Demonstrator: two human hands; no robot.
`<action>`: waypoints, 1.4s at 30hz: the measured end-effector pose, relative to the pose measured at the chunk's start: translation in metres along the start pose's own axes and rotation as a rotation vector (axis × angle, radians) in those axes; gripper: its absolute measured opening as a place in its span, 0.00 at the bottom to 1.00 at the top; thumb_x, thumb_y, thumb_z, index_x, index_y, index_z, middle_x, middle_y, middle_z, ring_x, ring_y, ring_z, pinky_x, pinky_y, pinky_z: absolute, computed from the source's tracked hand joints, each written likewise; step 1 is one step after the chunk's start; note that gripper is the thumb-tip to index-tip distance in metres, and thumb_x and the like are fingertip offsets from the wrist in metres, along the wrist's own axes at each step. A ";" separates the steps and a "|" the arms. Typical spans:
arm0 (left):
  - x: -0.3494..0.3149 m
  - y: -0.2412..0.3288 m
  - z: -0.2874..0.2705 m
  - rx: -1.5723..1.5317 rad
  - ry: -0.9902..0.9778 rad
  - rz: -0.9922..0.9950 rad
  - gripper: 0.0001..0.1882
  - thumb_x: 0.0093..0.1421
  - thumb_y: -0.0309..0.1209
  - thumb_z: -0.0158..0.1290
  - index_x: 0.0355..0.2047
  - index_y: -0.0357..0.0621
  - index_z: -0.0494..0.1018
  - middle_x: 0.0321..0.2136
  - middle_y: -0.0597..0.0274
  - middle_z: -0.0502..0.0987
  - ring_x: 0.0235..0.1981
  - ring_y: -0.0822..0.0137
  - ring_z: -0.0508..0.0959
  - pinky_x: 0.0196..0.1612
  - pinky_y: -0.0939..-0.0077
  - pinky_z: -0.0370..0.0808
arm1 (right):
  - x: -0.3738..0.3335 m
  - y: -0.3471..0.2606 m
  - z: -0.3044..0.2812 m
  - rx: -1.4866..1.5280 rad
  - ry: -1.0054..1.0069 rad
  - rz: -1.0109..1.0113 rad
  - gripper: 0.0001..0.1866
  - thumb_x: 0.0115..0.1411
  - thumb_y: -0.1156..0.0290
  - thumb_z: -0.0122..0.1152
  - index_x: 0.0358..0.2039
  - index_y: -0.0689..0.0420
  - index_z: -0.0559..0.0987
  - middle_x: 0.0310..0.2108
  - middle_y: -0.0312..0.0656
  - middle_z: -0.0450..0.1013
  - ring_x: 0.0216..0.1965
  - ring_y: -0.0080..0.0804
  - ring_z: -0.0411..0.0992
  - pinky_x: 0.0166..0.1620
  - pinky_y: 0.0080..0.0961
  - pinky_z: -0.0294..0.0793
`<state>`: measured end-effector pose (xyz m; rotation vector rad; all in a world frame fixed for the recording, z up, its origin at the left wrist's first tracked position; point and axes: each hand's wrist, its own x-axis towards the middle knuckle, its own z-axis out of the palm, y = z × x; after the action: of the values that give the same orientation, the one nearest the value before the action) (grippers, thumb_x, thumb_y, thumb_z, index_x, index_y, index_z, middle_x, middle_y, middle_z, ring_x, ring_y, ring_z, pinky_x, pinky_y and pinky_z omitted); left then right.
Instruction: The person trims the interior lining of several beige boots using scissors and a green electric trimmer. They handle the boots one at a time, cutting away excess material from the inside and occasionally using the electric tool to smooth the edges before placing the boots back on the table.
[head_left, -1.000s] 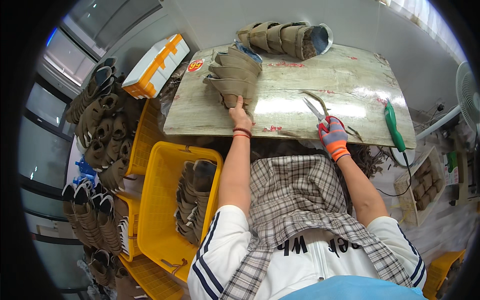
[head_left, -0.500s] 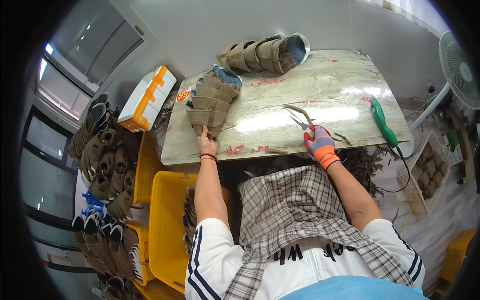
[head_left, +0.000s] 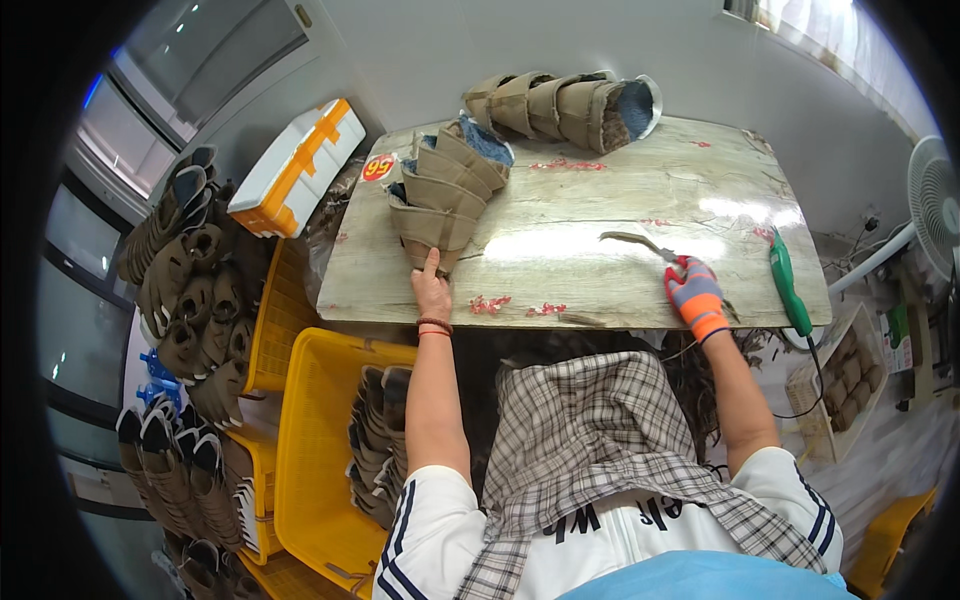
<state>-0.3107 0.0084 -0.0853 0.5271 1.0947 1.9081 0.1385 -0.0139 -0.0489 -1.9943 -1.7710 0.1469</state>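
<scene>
Tool (head_left: 786, 275) — green, corded — and brown strip (head_left: 622, 237) flank the right hand (head_left: 695, 292), clasping scissors (head_left: 682, 262); left hand (head_left: 431, 292) grips nested uppers (head_left: 437, 215).

The counter (head_left: 580, 210) spans the upper centre of the frame. On it: front shoe stack (head_left: 445, 195) at left, left hand (head_left: 432, 293) at its near end; rear shoe stack (head_left: 550, 108) behind, at the far edge; corded tool (head_left: 788, 280) at right, right hand (head_left: 694, 288) to its left. Basket (head_left: 318, 440): lower left. Fan (head_left: 935, 195): far right.
</scene>
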 end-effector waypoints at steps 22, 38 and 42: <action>0.083 0.083 0.099 0.984 -0.079 0.866 0.08 0.56 0.26 0.50 0.35 0.36 0.69 0.33 0.57 0.71 0.34 0.64 0.72 0.40 0.72 0.69 | 0.179 0.021 -0.029 -0.264 -0.154 -0.140 0.30 0.50 0.46 0.58 0.43 0.59 0.74 0.44 0.50 0.71 0.47 0.45 0.68 0.48 0.35 0.68; 0.276 -0.085 0.258 1.538 -0.002 0.388 0.16 0.53 0.33 0.50 0.33 0.30 0.76 0.36 0.37 0.76 0.38 0.44 0.77 0.41 0.57 0.74 | 0.321 -0.130 0.120 0.957 0.045 -0.484 0.27 0.45 0.63 0.70 0.43 0.64 0.75 0.41 0.47 0.75 0.41 0.35 0.73 0.47 0.26 0.70; 0.253 -0.065 0.275 1.510 -0.099 0.518 0.20 0.53 0.34 0.46 0.37 0.24 0.71 0.35 0.34 0.75 0.39 0.41 0.76 0.43 0.55 0.73 | 0.335 -0.112 0.127 0.898 0.056 -0.579 0.27 0.44 0.66 0.71 0.43 0.65 0.75 0.40 0.46 0.75 0.41 0.34 0.72 0.46 0.27 0.71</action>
<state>-0.2285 0.3703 -0.0085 1.7969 2.3754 1.0233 0.0426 0.3492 -0.0409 -0.8274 -1.7228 0.5654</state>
